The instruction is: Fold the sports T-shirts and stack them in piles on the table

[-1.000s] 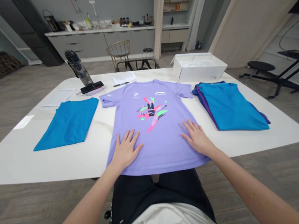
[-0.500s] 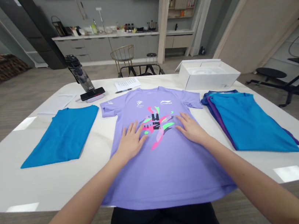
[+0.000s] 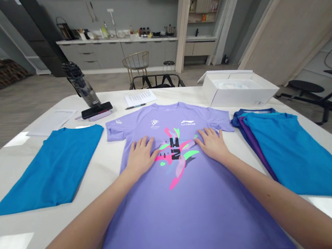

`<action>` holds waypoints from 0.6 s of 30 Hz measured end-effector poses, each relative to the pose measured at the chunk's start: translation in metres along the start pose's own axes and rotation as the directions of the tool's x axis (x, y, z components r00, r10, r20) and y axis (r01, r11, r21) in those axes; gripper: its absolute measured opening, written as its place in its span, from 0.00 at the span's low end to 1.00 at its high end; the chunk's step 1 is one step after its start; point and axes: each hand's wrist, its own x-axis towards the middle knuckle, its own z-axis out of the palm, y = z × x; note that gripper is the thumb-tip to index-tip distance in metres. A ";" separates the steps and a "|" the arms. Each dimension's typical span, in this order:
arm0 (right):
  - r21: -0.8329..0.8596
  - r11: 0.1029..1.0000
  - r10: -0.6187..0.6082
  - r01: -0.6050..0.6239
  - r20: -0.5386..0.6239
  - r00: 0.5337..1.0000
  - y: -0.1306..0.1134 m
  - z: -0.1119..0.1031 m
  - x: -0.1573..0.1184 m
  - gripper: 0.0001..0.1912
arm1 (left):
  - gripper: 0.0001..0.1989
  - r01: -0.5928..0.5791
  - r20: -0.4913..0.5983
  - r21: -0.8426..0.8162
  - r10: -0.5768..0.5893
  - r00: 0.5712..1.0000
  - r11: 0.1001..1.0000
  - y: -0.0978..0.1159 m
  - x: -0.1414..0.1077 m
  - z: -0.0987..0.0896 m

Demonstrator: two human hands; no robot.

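Note:
A lavender T-shirt [image 3: 184, 212] lies spread out front side up on the white table, its collar toward the far side. Its chest bears a pink, green and black print and white logos. My left hand [image 3: 142, 156] rests flat on the shirt to the left of the print, fingers apart. On the other side of the print, my right hand [image 3: 213, 144] also lies on the cloth with its fingers spread. A folded blue shirt [image 3: 51, 169] is to the left. To the right is a stack of folded shirts, with a blue shirt [image 3: 299, 151] on top and purple and navy edges showing beneath.
An open white box [image 3: 238, 93] stands at the back right of the table [image 3: 110, 214]. Toward the back left are a clear bottle with a black lid [image 3: 83, 86], a phone [image 3: 96, 110], papers [image 3: 140, 98] and a pen [image 3: 135, 106]. Beyond the table stand chairs and a kitchen counter.
My view has come closer to the table, so the shirts look larger. Both hands have slid a little farther up the lavender T-shirt toward its sleeves, still flat and open.

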 end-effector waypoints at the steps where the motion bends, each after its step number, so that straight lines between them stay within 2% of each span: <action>1: 0.015 0.999 -0.051 0.051 -0.005 0.999 -0.003 -0.001 0.011 0.33 | 0.32 -0.024 -0.004 -0.005 0.024 1.000 1.000 0.006 0.012 -0.001; 3: 0.069 0.991 -0.114 0.112 0.026 0.993 -0.009 -0.001 0.036 0.32 | 0.31 -0.082 0.021 -0.035 0.082 0.996 0.996 0.017 0.041 -0.001; 5: 0.127 0.985 -0.127 0.117 0.076 0.989 -0.016 0.001 0.060 0.32 | 0.31 -0.112 0.049 -0.069 0.116 0.992 0.991 0.026 0.071 0.001; 7: 0.158 0.983 -0.113 0.095 0.111 0.987 -0.021 0.005 0.082 0.33 | 0.31 -0.122 0.064 -0.103 0.129 0.990 0.987 0.032 0.099 0.006; 10: 0.157 0.988 -0.030 0.004 0.163 0.986 -0.020 0.012 0.107 0.34 | 0.31 -0.081 0.102 -0.127 0.094 0.990 0.989 0.036 0.129 0.015; 12: 0.160 0.984 0.043 -0.074 0.192 0.980 -0.012 0.016 0.120 0.35 | 0.30 -0.034 0.090 -0.106 0.044 0.995 0.994 0.037 0.140 0.021; 14: 0.175 0.977 0.087 -0.121 0.190 0.978 0.002 0.017 0.131 0.35 | 0.29 0.023 0.031 -0.072 -0.021 0.999 0.997 0.040 0.150 0.026; 16: 0.188 0.975 0.096 -0.121 0.137 0.986 0.020 0.015 0.140 0.34 | 0.28 0.066 -0.031 -0.055 -0.068 0.997 0.996 0.048 0.163 0.027; 18: 0.171 0.978 0.109 -0.121 0.079 0.991 0.044 0.009 0.149 0.32 | 0.26 0.047 -0.067 -0.064 -0.052 0.996 0.997 0.059 0.184 0.026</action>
